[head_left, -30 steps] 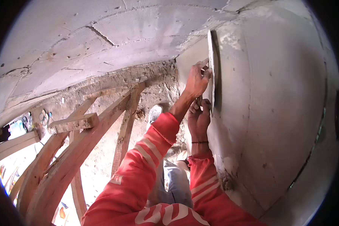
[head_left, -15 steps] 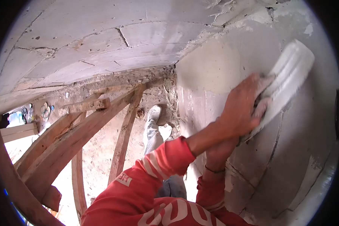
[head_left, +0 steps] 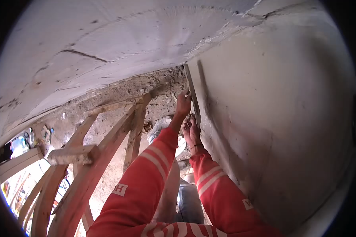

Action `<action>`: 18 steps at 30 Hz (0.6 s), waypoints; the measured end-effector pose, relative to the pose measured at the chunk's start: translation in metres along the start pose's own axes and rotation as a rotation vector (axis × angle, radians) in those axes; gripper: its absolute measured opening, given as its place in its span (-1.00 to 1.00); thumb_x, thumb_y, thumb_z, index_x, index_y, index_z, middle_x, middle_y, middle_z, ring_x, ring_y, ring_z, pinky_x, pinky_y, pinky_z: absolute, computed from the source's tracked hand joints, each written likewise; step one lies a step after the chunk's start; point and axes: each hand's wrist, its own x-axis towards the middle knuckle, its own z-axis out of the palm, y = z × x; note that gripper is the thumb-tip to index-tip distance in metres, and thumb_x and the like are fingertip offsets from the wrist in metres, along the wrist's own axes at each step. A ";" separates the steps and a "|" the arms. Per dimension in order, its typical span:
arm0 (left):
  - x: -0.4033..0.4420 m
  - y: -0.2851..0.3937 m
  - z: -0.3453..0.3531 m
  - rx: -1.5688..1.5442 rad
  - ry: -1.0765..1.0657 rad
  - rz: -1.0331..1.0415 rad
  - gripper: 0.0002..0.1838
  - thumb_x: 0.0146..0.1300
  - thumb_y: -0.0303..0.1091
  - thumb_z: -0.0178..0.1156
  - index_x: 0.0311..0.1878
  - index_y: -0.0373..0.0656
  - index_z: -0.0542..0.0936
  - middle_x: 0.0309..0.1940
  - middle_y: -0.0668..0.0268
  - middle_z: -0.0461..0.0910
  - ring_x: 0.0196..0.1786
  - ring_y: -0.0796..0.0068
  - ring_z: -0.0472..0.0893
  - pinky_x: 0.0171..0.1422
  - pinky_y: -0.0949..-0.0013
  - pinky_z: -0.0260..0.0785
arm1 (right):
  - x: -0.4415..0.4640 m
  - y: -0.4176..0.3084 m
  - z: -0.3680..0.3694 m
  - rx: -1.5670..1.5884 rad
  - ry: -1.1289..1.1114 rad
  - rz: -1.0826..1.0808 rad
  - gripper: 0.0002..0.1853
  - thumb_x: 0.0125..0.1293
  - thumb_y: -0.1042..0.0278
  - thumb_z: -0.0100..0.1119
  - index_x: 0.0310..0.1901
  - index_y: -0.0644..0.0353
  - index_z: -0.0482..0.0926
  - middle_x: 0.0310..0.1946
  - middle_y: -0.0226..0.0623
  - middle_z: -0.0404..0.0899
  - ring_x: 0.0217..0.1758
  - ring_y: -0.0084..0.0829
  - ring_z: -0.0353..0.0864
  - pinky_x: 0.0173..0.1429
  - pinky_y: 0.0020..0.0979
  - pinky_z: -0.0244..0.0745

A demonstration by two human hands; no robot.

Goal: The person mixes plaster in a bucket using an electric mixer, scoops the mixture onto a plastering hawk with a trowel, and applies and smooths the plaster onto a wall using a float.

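A long, narrow plastering float (head_left: 193,94) stands nearly edge-on to me, against or very close to the right wall (head_left: 265,106) by the corner. My left hand (head_left: 183,103) grips its back around the middle, fingers bent toward the wall. Lower down, my right hand (head_left: 191,132) is at the near end of the float with its fingers curled; part of that grip is hidden. Both arms reach forward in red sleeves. A dark band, likely shadow, runs along the wall beside the float.
On the left stands a framework of wooden beams (head_left: 106,158) with a short block (head_left: 73,155) across it. Ahead rises another wall (head_left: 118,43) with cracks and joints. Rubble-strewn ground (head_left: 162,89) lies below, with my shoe (head_left: 159,127) on it. Cables (head_left: 46,134) lie at far left.
Both hands and the float have moved left and down, from the middle of the right wall to the corner. The float has turned from showing its broad back to edge-on. My arms have uncrossed.
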 end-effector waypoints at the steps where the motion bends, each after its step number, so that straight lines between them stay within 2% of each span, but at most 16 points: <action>1: 0.018 -0.010 0.008 0.023 -0.026 0.004 -0.56 0.39 -0.43 0.06 0.30 -0.32 0.49 0.03 -0.05 0.66 -0.07 0.24 0.67 0.15 0.26 0.47 | 0.022 -0.002 -0.006 0.026 -0.014 -0.007 -0.79 0.51 0.28 0.11 0.10 0.03 0.50 -0.19 -0.32 0.63 -0.28 -0.51 0.55 -0.20 -0.45 0.49; 3: 0.049 -0.029 0.030 -0.101 -0.084 0.000 -0.57 0.39 -0.46 0.08 0.28 -0.43 0.48 -0.11 -0.05 0.70 -0.12 0.32 0.70 0.00 0.32 0.54 | 0.046 -0.013 -0.007 0.150 -0.031 -0.029 -0.73 0.48 0.34 0.14 0.16 0.05 0.46 -0.17 -0.28 0.63 -0.22 -0.44 0.61 -0.19 -0.46 0.54; 5: 0.067 -0.044 0.039 -0.278 -0.111 -0.098 -0.54 0.37 -0.49 0.10 0.31 -0.42 0.46 0.02 -0.05 0.65 -0.03 0.28 0.70 0.00 0.35 0.57 | 0.066 -0.026 -0.006 0.180 -0.133 -0.049 -0.71 0.47 0.44 0.13 0.18 0.06 0.44 -0.17 -0.27 0.64 -0.20 -0.41 0.62 -0.17 -0.47 0.54; 8: 0.063 -0.054 0.049 -0.350 -0.051 -0.015 -0.52 0.36 -0.53 0.10 0.34 -0.38 0.44 0.16 -0.02 0.56 0.06 0.20 0.68 0.05 0.33 0.59 | 0.062 -0.029 -0.008 0.198 -0.169 -0.083 -0.71 0.47 0.51 0.09 0.17 0.10 0.44 -0.14 -0.27 0.62 -0.21 -0.43 0.60 -0.18 -0.48 0.53; 10: 0.045 -0.013 0.041 -0.310 -0.076 0.019 -0.53 0.36 -0.54 0.08 0.34 -0.36 0.44 0.19 -0.01 0.52 0.08 0.17 0.67 0.08 0.32 0.60 | 0.040 -0.030 0.003 0.247 -0.230 -0.105 -0.75 0.48 0.52 0.07 0.14 0.13 0.44 -0.16 -0.31 0.60 -0.25 -0.47 0.55 -0.20 -0.49 0.49; 11: 0.037 0.015 0.037 -0.289 -0.089 0.044 -0.53 0.36 -0.55 0.07 0.35 -0.36 0.44 0.20 0.00 0.50 0.09 0.16 0.67 0.09 0.31 0.60 | 0.027 -0.034 0.016 0.226 -0.193 -0.155 -0.78 0.48 0.53 0.06 0.11 0.14 0.44 -0.23 -0.34 0.56 -0.30 -0.50 0.51 -0.22 -0.50 0.45; 15: 0.000 0.104 0.028 -0.170 -0.057 0.189 -0.54 0.37 -0.58 0.04 0.35 -0.33 0.45 0.11 0.01 0.54 0.01 0.17 0.68 0.09 0.29 0.58 | -0.037 -0.052 0.048 0.194 -0.233 -0.221 -0.79 0.48 0.52 0.07 0.10 0.14 0.44 -0.28 -0.38 0.52 -0.32 -0.54 0.46 -0.24 -0.50 0.40; 16: -0.009 0.130 0.026 -0.205 -0.069 0.142 -0.54 0.37 -0.58 0.05 0.34 -0.32 0.46 0.08 0.03 0.55 -0.03 0.18 0.69 0.09 0.28 0.55 | -0.055 -0.056 0.058 0.187 -0.238 -0.236 -0.79 0.48 0.51 0.07 0.09 0.13 0.44 -0.28 -0.38 0.52 -0.31 -0.54 0.46 -0.25 -0.50 0.40; 18: -0.022 0.158 0.022 -0.149 -0.052 0.143 -0.54 0.37 -0.50 0.07 0.34 -0.33 0.46 0.12 0.00 0.56 0.01 0.16 0.67 0.15 0.29 0.52 | -0.088 -0.062 0.073 0.180 -0.264 -0.253 -0.82 0.49 0.51 0.06 0.06 0.13 0.43 -0.29 -0.38 0.52 -0.31 -0.55 0.46 -0.25 -0.50 0.39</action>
